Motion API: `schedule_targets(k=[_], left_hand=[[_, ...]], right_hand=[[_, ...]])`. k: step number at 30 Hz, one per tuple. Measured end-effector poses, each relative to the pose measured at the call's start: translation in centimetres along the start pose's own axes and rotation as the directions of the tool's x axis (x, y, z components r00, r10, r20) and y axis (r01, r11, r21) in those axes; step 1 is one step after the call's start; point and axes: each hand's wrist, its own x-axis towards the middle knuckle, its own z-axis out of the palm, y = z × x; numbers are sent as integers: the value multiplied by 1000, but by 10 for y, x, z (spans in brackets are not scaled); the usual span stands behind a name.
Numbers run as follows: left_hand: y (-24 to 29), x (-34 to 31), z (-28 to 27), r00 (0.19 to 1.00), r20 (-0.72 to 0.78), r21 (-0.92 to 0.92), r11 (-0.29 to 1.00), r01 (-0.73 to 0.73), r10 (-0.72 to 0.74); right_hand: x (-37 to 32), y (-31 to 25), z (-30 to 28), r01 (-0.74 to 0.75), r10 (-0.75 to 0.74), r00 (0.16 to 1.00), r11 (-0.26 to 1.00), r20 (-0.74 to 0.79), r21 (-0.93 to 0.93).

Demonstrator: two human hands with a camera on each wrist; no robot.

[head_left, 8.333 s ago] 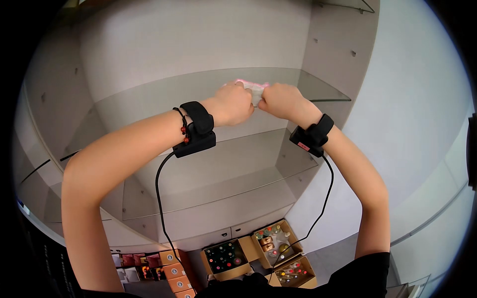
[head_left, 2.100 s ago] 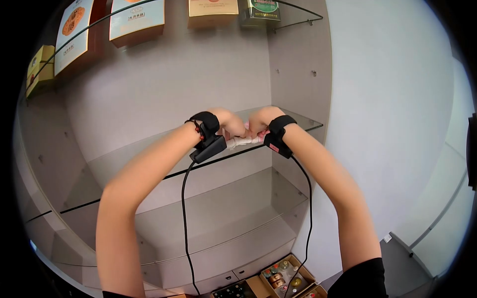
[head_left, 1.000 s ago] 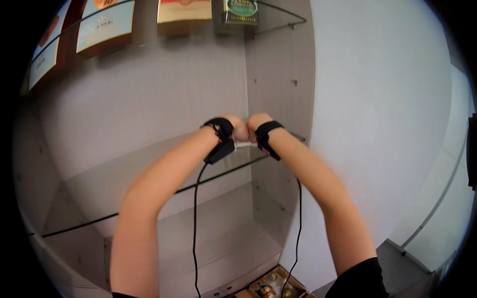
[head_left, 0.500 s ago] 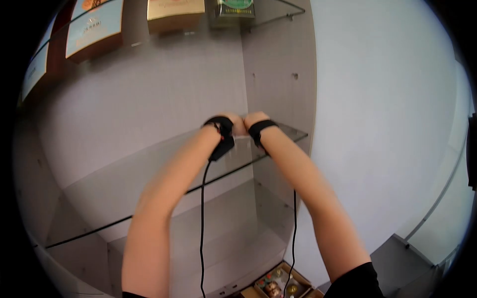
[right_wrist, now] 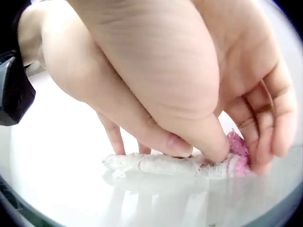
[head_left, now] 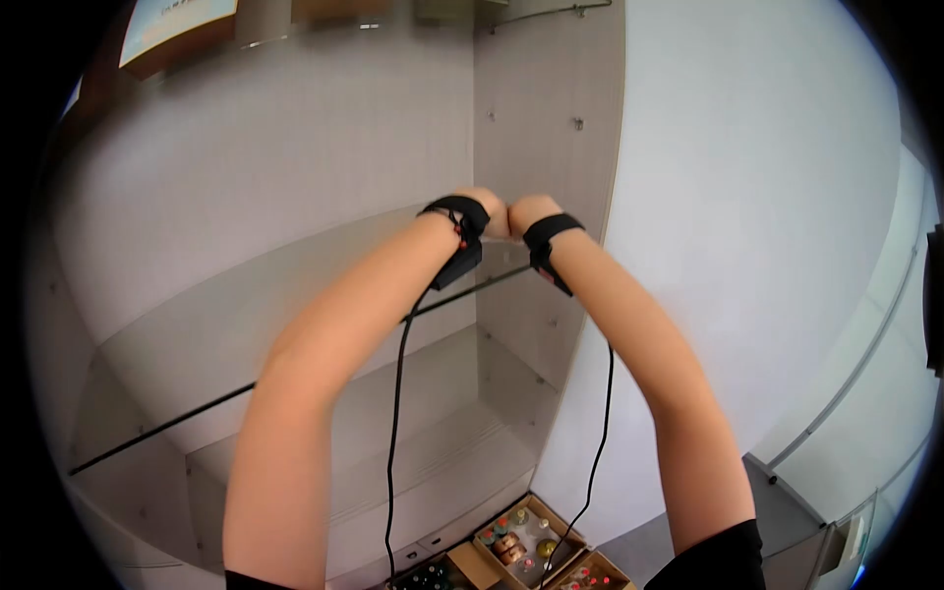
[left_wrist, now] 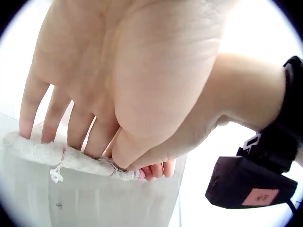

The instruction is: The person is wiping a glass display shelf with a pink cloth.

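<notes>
A white rolled cloth (left_wrist: 71, 158) with frayed edges and a pink end lies on a glass shelf (head_left: 197, 305), near its front edge. My left hand (head_left: 497, 214) presses on it, the fingers (left_wrist: 78, 125) straight and spread with their tips at the cloth. In the right wrist view, my right hand (right_wrist: 251, 61) pinches the pink end of the cloth between thumb and fingers. Both hands are side by side near the shelf's right end, and my left thumb lies close beside the right one. In the head view the hands hide nearly all of the cloth.
Boxes (head_left: 180, 29) stand on the shelf above. A side panel (head_left: 546, 118) with shelf pegs rises to the right of the hands. Open cardboard cartons of bottles (head_left: 526, 539) stand on the floor below. A black cable (head_left: 396, 442) hangs from each wrist.
Both hands have moved right along the shelf with the cloth over the last two seconds. The head view has just tipped down, so the upper boxes slide out and the cartons show more.
</notes>
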Motion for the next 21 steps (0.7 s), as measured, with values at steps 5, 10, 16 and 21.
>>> schedule_targets(k=[5,10,16,21], left_hand=[[-11,22,14,995,-94,-94,995,-22,13],[-21,35,21,999,-21,-56,998,-34,33],[-18,35,22,998,56,-91,996,-14,19],[-7,30,21,996,-18,-140,986,-94,92]], right_hand=[[18,-2,4,-145,147,989,983,-8,111],[34,0,12,-148,162,984,973,-68,179],[24,-2,7,-85,87,996,984,-1,158],[7,10,7,-89,90,996,993,-22,77]])
